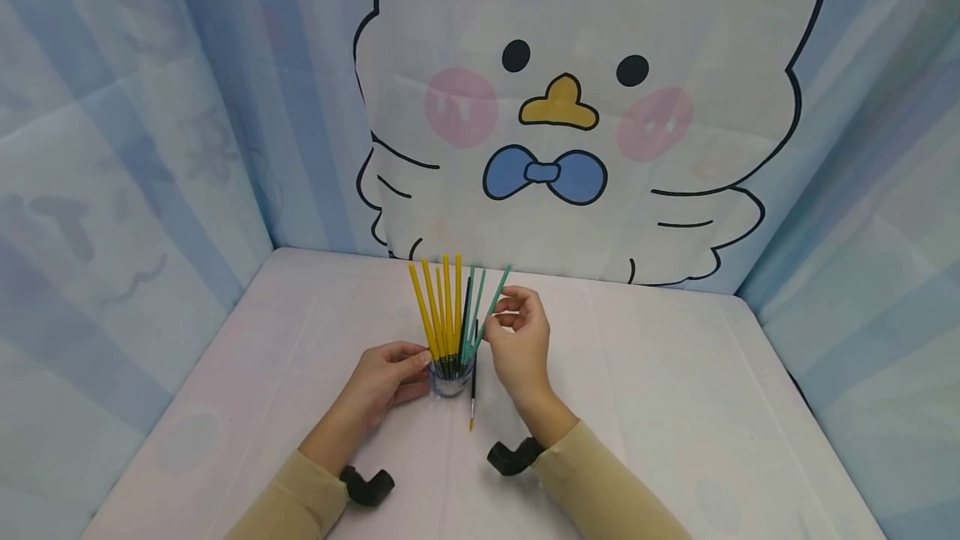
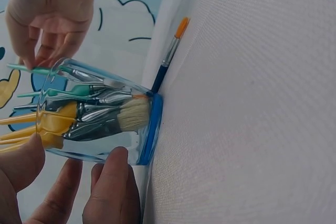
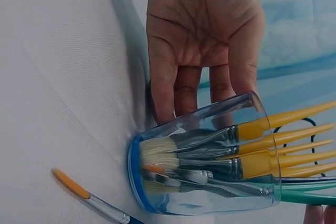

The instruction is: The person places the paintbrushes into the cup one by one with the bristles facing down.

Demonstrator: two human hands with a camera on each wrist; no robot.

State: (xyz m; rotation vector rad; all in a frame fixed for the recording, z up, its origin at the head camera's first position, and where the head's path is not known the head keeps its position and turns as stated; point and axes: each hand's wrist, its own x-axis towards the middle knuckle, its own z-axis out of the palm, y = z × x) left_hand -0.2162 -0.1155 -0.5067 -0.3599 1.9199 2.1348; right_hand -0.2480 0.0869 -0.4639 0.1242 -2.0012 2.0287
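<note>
A clear cup (image 1: 450, 387) with a bluish base stands on the table, holding several paintbrushes with their bristles down. Yellow-handled brushes (image 1: 438, 307) lean to the left in it, green and dark ones to the right. My left hand (image 1: 388, 377) holds the cup's left side, thumb near the rim and fingers along the wall. On the other side, my right hand (image 1: 520, 342) pinches the handle of a green paintbrush (image 1: 498, 294), whose lower end is still inside the cup. Flat bristles show through the cup wall in both wrist views.
One dark-handled paintbrush (image 1: 473, 394) with orange bristles lies on the table just right of the cup. The pale tablecloth (image 1: 645, 407) spreads around it. Behind stands a curtain (image 1: 555, 232) printed with a cartoon bird, and blue-striped curtains flank both sides.
</note>
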